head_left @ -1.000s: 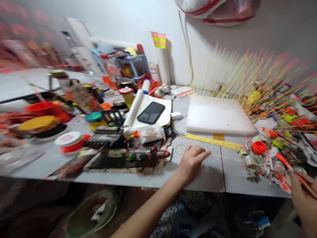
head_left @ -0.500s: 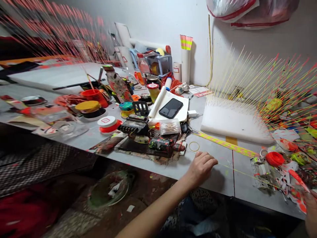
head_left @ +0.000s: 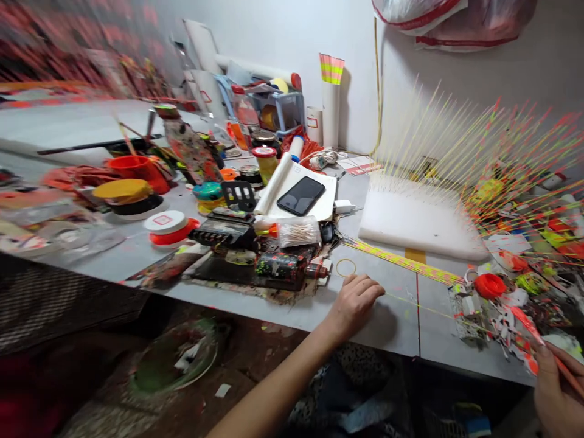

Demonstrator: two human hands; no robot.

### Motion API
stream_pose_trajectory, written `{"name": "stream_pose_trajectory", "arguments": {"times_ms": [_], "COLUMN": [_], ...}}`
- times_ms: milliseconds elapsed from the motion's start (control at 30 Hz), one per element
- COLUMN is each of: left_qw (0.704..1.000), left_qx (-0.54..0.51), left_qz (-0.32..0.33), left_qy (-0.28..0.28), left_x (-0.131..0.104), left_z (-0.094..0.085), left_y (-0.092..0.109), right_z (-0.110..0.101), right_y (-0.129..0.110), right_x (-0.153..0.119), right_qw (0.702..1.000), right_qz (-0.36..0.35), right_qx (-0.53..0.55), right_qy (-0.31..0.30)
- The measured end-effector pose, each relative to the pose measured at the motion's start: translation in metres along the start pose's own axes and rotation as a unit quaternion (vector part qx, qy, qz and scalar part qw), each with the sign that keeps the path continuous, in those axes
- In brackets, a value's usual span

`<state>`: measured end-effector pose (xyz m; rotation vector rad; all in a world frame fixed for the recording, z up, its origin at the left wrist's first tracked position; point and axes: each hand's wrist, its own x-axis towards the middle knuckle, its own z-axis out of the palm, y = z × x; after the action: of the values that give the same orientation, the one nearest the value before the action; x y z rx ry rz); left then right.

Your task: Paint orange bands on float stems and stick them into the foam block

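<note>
Head view: the left hand (head_left: 358,303) pinches a thin yellow stick (head_left: 433,309) reaching rightward over the surface (head_left: 438,345); the right hand (head_left: 559,384), gripping an orange tool (head_left: 525,322), shows more fully than half a second ago.

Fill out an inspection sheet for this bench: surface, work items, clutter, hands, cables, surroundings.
Surface: grey tabletop, crossed by a dark seam.
Work items: thin yellow rod; orange brush-like tool; striped rod bundle; white foam block.
Clutter: phone on paper, cotton-swab pack, paint-spattered bottle, red-orange lid.
Hands: left hand pinches the yellow rod; right hand grips the brush-like tool.
Cables: pale cord or tube down the wall; type unclear.
Surroundings: red-trimmed plastic bags hanging above; greenish container below the table's edge.
</note>
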<state>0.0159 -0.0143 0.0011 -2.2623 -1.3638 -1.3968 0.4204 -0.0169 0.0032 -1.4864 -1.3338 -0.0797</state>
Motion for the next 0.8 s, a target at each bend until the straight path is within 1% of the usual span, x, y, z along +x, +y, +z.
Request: {"name": "stream_pose_trajectory", "arguments": {"times_ms": [33,133,167,233,300,400,433,500,600,800], "left_qw": [1.0,0.999,0.999,0.999,0.999,0.999,0.999,0.998,0.998,0.997], "left_qx": [0.001,0.006,0.011,0.014,0.013,0.015,0.017,0.022,0.029,0.037], "left_qz": [-0.001,-0.002,-0.002,0.0,0.011,0.028,0.032,0.039,0.048,0.057], "left_qy": [0.01,0.044,0.049,0.051,0.048,0.042,0.04,0.038,0.035,0.022], "left_x": [0.001,0.005,0.007,0.012,0.017,0.022,0.024,0.025,0.024,0.021], "left_z": [-0.001,-0.002,-0.001,0.002,0.006,0.012,0.014,0.016,0.017,0.016], "left_y": [-0.001,-0.004,-0.004,-0.004,-0.002,0.004,0.005,0.007,0.004,-0.003], "right_z": [-0.001,-0.001,0.0,0.004,0.008,0.015,0.018,0.026,0.037,0.052], "right_y": [-0.011,-0.041,-0.047,-0.053,-0.053,-0.049,-0.048,-0.045,-0.043,-0.043], "right_x": [-0.005,-0.019,-0.024,-0.032,-0.04,-0.053,-0.057,-0.064,-0.07,-0.071], "right_qw": [1.0,0.998,0.996,0.994,0.995,0.998,0.998,0.994,0.988,0.985], "right_qz": [0.009,0.02,0.02,0.014,-0.001,-0.027,-0.04,-0.073,-0.109,-0.132], "right_qx": [-0.001,0.021,0.022,0.055,0.063,0.027,0.013,-0.002,0.006,0.055], "right_qy": [0.007,0.061,0.083,0.089,0.083,0.056,0.056,0.076,0.114,0.096]}}
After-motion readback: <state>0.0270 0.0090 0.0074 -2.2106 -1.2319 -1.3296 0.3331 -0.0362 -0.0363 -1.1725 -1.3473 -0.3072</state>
